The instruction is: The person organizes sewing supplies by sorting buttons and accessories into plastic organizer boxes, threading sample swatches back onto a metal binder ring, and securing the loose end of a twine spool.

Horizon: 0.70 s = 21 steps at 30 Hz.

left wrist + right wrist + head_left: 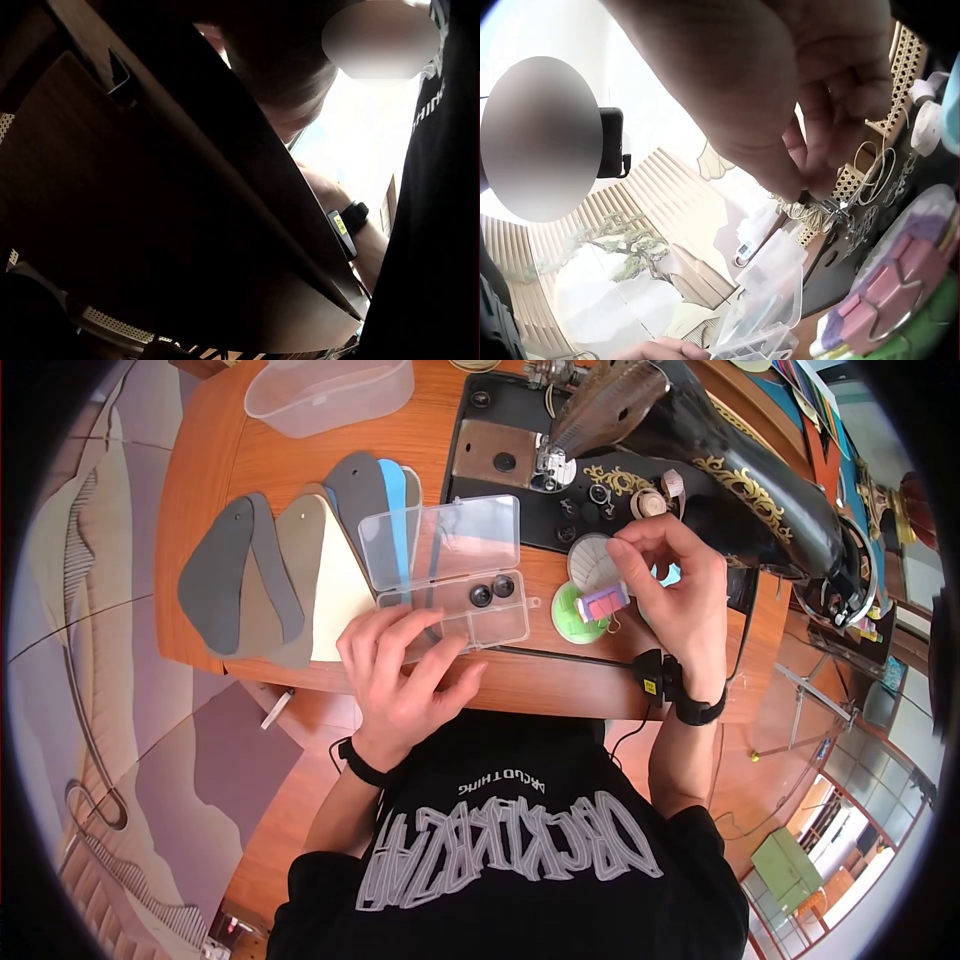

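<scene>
My left hand point(405, 675) lies over the near left part of a clear plastic box point(513, 625), fingers bent loosely across its compartments and thumb by the front edge. The lid point(440, 545) is swung up, and two round black pieces point(481, 596) sit in a right compartment. My right hand point(680, 575) is raised over the table beside the sewing machine. Its thumb and fingertips pinch a small dark piece point(805, 196), mostly hidden by the fingers. Below that hand are a pink and purple clip point(603, 603), a green round case point(570, 618) and a grey round disc point(593, 563).
The black sewing machine point(760, 510) fills the back right. Small dark parts point(598, 494) and a tape roll point(650, 504) lie on its bed. Grey, cream and blue flat templates point(215, 585) fan out at left. Behind them stands a clear tub point(330, 400).
</scene>
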### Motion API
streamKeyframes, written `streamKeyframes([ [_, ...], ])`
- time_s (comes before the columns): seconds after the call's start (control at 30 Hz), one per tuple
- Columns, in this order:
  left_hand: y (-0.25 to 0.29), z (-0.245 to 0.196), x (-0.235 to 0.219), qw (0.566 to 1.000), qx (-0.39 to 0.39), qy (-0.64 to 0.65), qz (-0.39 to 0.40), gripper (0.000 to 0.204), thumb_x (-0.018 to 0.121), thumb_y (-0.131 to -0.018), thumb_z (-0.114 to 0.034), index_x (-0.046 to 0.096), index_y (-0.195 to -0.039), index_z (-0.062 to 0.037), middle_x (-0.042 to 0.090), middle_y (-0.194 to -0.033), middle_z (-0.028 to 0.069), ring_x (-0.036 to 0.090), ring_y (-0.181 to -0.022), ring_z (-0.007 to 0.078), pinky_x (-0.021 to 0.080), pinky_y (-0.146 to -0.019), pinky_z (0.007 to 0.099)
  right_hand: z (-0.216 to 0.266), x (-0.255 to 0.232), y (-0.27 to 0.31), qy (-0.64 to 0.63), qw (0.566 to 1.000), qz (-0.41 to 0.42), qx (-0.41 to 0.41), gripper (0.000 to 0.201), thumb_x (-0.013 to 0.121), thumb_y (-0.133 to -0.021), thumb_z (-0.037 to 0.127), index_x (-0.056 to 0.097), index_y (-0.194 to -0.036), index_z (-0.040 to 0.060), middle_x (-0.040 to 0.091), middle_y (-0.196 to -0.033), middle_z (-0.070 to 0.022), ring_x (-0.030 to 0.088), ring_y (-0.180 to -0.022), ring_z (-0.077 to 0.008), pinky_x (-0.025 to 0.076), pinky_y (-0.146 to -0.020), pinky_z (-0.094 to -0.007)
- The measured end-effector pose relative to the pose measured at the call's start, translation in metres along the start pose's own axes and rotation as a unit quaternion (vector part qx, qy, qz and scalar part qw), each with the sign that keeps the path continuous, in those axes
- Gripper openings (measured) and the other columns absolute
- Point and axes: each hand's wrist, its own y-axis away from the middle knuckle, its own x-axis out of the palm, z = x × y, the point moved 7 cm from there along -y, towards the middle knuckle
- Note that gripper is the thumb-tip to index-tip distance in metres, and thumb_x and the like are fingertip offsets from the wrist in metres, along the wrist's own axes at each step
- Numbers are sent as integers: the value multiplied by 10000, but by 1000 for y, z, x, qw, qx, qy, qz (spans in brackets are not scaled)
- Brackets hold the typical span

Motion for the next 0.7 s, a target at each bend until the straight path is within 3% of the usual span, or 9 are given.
streamKeyframes([
  [0.2, 6, 1, -2, 1000, -5, -21, -17, 329, 865, -668, -162, 737, -968, -116, 629, -1211, 78, 556, -1146, 335, 429, -982, 456, 1, -10, 3, -18, 1000, -3, -20, 127, 779, -891, 120, 737, -939, 10, 720, -760, -49, 644, -655, -105, 506, -629, -254],
  [0.4, 18, -10, -18, 998, -21, -15, -55, 299, 836, -706, -135, 713, -974, -84, 612, -1196, 121, 574, -1097, 327, 497, -879, 405, -8, -21, -2, -58, 997, 7, -46, 124, 775, -905, 118, 730, -943, 8, 715, -761, -29, 632, -663, -80, 494, -621, -247],
  [0.47, 26, -23, -22, 991, 35, 122, -43, 207, 829, -689, -124, 698, -842, -75, 653, -940, 73, 623, -792, 275, 524, -689, 365, -15, -20, -8, -74, 996, 27, -50, 119, 770, -918, 113, 724, -948, 7, 709, -757, -18, 623, -665, -64, 483, -612, -238],
  [0.53, 43, -41, -15, 967, 109, 229, 18, 173, 802, -701, -83, 638, -753, -65, 599, -744, 59, 573, -579, 255, 487, -534, 317, -25, -14, -15, -192, 978, 70, -40, 111, 756, -949, 107, 711, -961, 7, 686, -745, 9, 602, -654, -36, 452, -590, -214],
  [0.6, 63, -50, 11, 941, 59, 265, 201, 212, 795, -736, -84, 586, -704, -73, 569, -678, 66, 574, -537, 271, 479, -497, 307, -27, -14, -18, -195, 976, 74, -56, 111, 750, -961, 102, 700, -971, 3, 667, -738, 23, 582, -626, -28, 438, -581, -196],
  [0.63, 80, -46, 31, 908, -8, 245, 339, 181, 764, -808, -108, 607, -733, -63, 619, -732, 120, 626, -632, 333, 521, -562, 376, -27, -14, -18, -215, 972, 62, -70, 107, 755, -955, 91, 700, -970, 1, 661, -729, 23, 568, -612, -25, 436, -578, -195],
  [0.67, 89, -41, 41, 908, -10, 243, 340, 181, 764, -808, -108, 607, -733, -63, 619, -732, 120, 626, -632, 333, 521, -562, 376, -29, -14, -17, -236, 967, 51, -82, 104, 759, -948, 81, 700, -969, -2, 656, -720, 24, 555, -599, -22, 434, -575, -194],
  [0.7, 108, -28, 64, 893, -56, 230, 383, 102, 744, -838, -119, 655, -830, -70, 649, -793, 141, 646, -722, 353, 541, -639, 390, -30, -13, -15, -239, 966, 51, -81, 104, 759, -948, 81, 700, -969, -2, 656, -720, 24, 555, -599, -22, 434, -575, -194],
])
